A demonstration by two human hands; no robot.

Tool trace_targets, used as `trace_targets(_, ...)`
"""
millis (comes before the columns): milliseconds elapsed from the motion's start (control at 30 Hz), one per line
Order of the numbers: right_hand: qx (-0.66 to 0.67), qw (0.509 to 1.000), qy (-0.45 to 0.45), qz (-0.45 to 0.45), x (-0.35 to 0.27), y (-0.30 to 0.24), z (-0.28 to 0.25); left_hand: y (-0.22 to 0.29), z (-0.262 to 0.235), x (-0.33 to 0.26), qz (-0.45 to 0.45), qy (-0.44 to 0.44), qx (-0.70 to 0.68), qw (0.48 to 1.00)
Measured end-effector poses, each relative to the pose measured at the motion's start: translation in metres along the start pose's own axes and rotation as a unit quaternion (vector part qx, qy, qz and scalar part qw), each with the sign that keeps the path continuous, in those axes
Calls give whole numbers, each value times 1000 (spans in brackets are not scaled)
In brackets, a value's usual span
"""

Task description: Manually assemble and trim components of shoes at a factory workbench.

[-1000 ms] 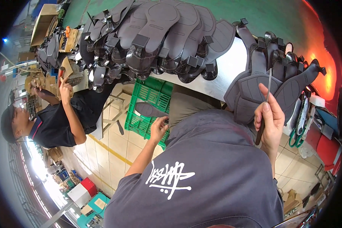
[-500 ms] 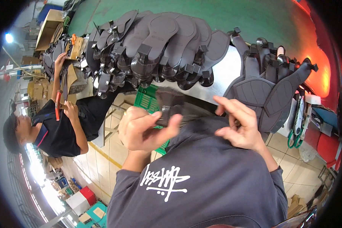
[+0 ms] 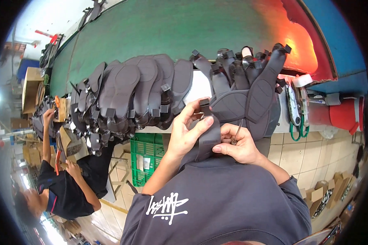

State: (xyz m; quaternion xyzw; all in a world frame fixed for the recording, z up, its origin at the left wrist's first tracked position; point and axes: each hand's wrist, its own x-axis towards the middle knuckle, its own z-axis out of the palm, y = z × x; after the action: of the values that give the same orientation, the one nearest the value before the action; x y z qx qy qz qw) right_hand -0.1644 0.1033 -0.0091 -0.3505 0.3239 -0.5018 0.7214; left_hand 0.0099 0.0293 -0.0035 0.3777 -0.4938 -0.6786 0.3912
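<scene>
Both hands close on one dark grey padded piece (image 3: 208, 136), held up in front of the person's chest, just short of the table (image 3: 200, 83) edge. Left hand (image 3: 187, 134) wraps it from the left, thumb across the front and fingertips curled up at the small black tab at its top end. Right hand (image 3: 240, 143) pinches the piece's right edge between thumb and forefinger, and a thin dark tool (image 3: 235, 134) shows in that same grip, though how it meets the piece I cannot tell. The lower end of the piece runs down against the person's dark grey sweatshirt (image 3: 221, 204), which carries a white scrawl print on the left chest.

Behind the hands, on the white-topped table, lie two heaps of the same kind of padded pieces. One long overlapping row (image 3: 135, 92) stretches to the left, each piece ending in a small black buckle. Another stack (image 3: 249, 85) rises just above the right hand, nearly touching the held piece. Right of that stack, green-handled scissors (image 3: 295, 118) rest on the table, and a red container (image 3: 345, 114) stands farther right.

Below the table edge, a green plastic crate (image 3: 145, 159) sits on the tiled floor (image 3: 298, 155). At the far left a co-worker in a black top (image 3: 63, 192) works with arms raised toward more dark pieces.
</scene>
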Motion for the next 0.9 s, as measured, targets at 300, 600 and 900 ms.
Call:
trace_targets(300, 7, 1000, 15, 7, 2, 2, -8, -1, 6, 0, -115, -74, -18, 990)
trace_targets(600, 30, 999, 23, 15, 2, 1, -8, 7, 12, -4, -136, -54, -50, 988)
trace_targets(900, -351, 926, 116, -80, 6, -27, -26, 10, 4, 0, -86, -60, 46, 993)
